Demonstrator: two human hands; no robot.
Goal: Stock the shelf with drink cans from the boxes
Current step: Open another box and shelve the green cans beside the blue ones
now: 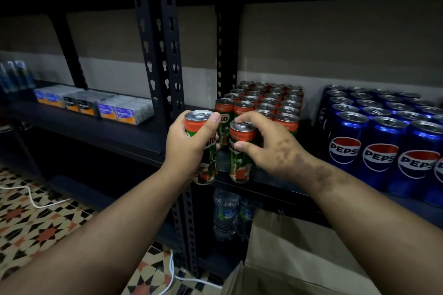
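The left hand (185,145) wraps a green can (203,148), held upright just off the near edge of the black shelf (134,136). The right hand (268,143) pinches the top of a second green can (241,153) standing at the shelf's edge, in front of rows of matching cans (268,100). Blue cans (381,136) stand to the right. A cardboard box (299,258) sits below.

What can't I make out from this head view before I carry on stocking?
- Box: cut off by the bottom edge; contents not visible.
- Right-hand can: whether its base touches the shelf is hidden by the right hand.
- Left-hand can: label mostly covered by the left hand.
- Small packs: print too blurred to read.
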